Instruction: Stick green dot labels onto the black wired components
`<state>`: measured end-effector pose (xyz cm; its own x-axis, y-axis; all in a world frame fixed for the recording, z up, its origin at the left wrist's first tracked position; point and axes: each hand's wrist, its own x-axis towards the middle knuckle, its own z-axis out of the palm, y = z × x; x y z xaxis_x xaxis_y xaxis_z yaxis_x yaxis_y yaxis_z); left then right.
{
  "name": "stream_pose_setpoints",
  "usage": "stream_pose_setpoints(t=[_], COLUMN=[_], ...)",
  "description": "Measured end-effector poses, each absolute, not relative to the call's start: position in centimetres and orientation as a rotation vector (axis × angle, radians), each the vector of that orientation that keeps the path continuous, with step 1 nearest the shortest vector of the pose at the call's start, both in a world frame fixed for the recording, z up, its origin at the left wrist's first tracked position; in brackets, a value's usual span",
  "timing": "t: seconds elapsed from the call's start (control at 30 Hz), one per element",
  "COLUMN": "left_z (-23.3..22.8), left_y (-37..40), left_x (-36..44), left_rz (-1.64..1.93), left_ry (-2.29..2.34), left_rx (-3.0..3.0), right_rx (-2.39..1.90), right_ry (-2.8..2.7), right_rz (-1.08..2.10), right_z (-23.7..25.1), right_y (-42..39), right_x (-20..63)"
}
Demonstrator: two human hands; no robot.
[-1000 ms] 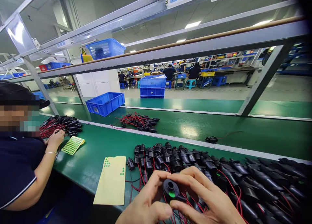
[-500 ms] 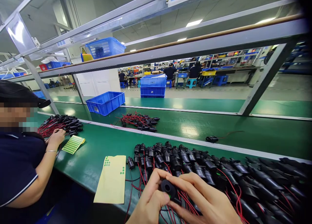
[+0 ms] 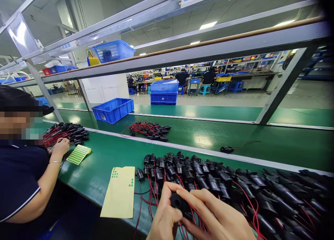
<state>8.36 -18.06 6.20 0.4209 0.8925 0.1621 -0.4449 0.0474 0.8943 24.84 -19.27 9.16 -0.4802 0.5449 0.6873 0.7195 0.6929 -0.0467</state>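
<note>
Black round plastic connector with red wires sits pinched between left hand and right hand; pressing looks underway, setting down next.

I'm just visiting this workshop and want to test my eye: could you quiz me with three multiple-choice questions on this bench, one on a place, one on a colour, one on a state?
1. Where does the pale yellow sticker sheet with green dots lie?
A. left of the hands
B. in a crate
C. on the top rail

2. What colour is the open plastic crate on the belt?
A. red
B. blue
C. white

3. How is the small round black wired part held?
A. lying loose
B. hanging by its wire
C. pinched between the left hand and right hand

Answers: 1 A, it lies flat on the green mat; 2 B, plainly blue; 3 C, fingers of both close round it.
</note>
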Motion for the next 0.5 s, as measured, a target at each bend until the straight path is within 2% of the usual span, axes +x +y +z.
stream_pose_setpoints(t=[0.33, 0.5], left_z=[5.6, 5.2], left_y=[-18.4, -18.2], left_x=[7.8, 7.8], left_rz=[1.021, 1.002], left_ry=[0.620, 0.555], left_rx=[1.116, 1.110], right_rx=[-0.873, -0.931], right_ry=[-2.283, -2.214], right_rz=[-0.423, -0.308], right_z=[9.3, 9.4], right_y=[-19.0, -18.9], right_x=[24.7, 24.7])
